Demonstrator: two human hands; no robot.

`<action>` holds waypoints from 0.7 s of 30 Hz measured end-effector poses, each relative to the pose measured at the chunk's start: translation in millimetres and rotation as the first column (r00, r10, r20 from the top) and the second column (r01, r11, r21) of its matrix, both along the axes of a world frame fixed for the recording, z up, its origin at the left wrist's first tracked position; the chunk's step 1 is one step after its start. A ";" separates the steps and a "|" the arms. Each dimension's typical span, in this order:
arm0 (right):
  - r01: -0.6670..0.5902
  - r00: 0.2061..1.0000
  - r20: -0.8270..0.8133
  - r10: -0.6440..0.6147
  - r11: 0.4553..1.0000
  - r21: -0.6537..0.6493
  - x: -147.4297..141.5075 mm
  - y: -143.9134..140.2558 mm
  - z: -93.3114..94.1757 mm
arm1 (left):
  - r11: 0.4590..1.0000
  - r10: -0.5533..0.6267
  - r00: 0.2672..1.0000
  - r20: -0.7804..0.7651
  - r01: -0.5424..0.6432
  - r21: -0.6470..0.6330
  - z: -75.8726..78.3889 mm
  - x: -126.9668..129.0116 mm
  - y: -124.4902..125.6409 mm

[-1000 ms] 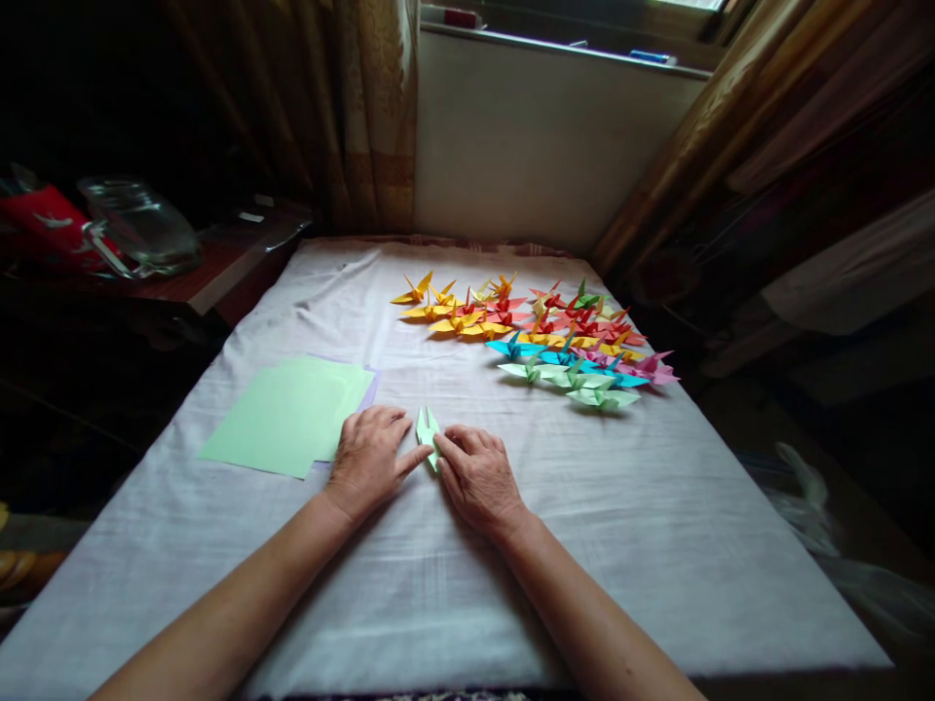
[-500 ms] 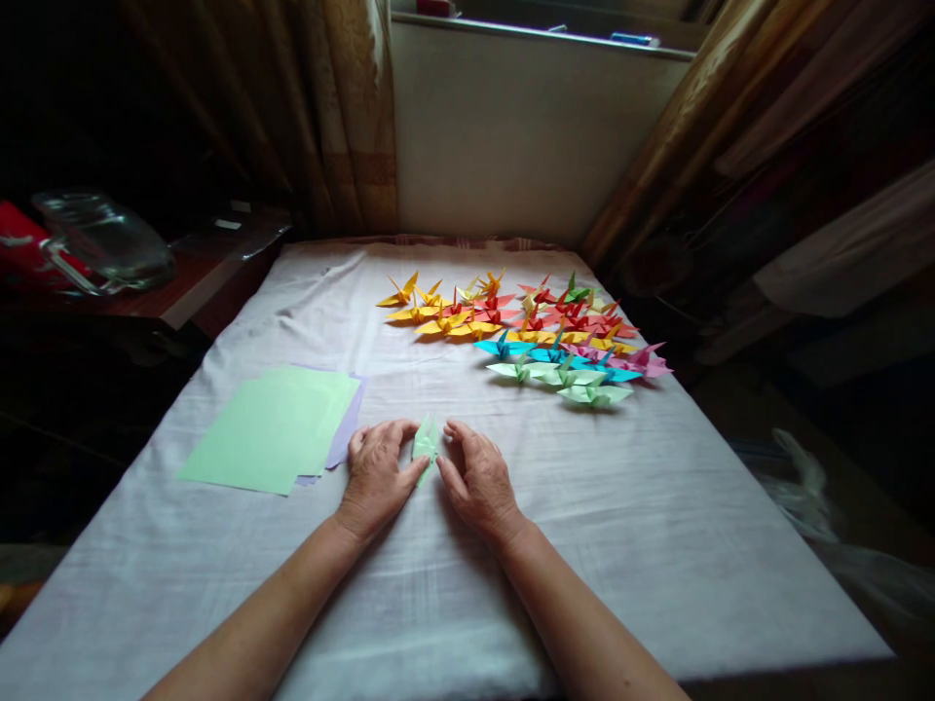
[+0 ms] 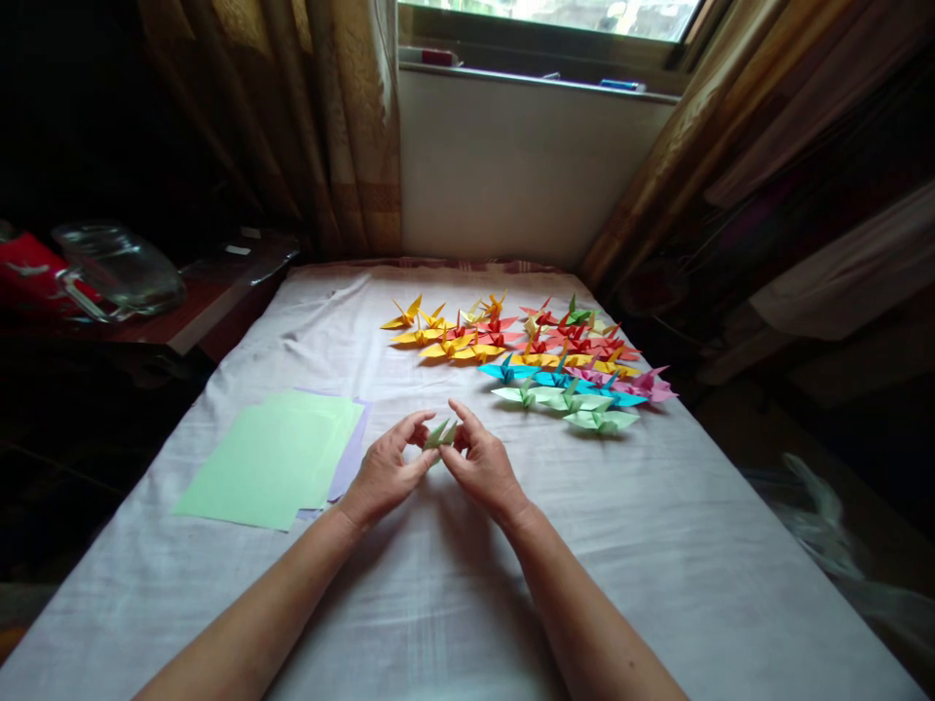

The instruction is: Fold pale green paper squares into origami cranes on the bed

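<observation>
just below the frame's centre, folded paper (image 3: pixel 441 436) sits between left hand (image 3: pixel 386 471) and right hand (image 3: pixel 485 469), thumbs (image 3: pixel 421 465) pinching its lower edge, fingers (image 3: pixel 468 417) loosely curved.

With the left grip (image 3: pixel 390 469) and right grip (image 3: pixel 483 470) close together as my dial's centre, I see a bare lane at eleven o'clock, between the sheets (image 3: pixel 255 467) and the cranes (image 3: pixel 539 360). The cranes crowd one to two, too tightly packed to reach between. The sheets at nine lie flat, easily passed over. Four o'clock is open worktop (image 3: pixel 657 545).
</observation>
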State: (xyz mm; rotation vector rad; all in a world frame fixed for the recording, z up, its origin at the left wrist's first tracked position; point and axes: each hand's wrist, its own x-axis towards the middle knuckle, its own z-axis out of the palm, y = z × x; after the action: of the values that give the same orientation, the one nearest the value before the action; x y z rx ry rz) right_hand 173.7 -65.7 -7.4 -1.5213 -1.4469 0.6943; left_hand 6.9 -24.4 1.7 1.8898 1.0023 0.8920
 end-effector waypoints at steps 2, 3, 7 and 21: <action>-0.005 1.000 -0.007 0.005 1.000 0.031 5.3 16.9 4.4 | 0.999 -0.012 0.999 0.045 0.014 -0.044 3.9 5.6 16.8; -0.009 1.000 -0.013 0.010 0.999 0.047 7.4 24.4 5.4 | 0.998 -0.012 0.998 0.062 0.015 -0.053 4.1 8.5 23.7; -0.020 0.994 -0.105 0.029 0.996 0.084 9.5 42.6 -0.5 | 0.997 0.017 0.990 0.137 -0.005 -0.083 -4.3 17.4 37.2; -0.006 0.961 -0.274 0.035 0.994 0.107 3.1 40.5 -8.9 | 0.982 0.185 0.963 0.194 -0.173 -0.077 -17.6 13.9 35.2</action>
State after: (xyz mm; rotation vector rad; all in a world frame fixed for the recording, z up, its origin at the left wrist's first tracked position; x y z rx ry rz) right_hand 176.8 -25.1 -16.3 -1.2743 -1.2688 0.7964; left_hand 20.8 10.8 -15.9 1.6405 1.0749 1.1216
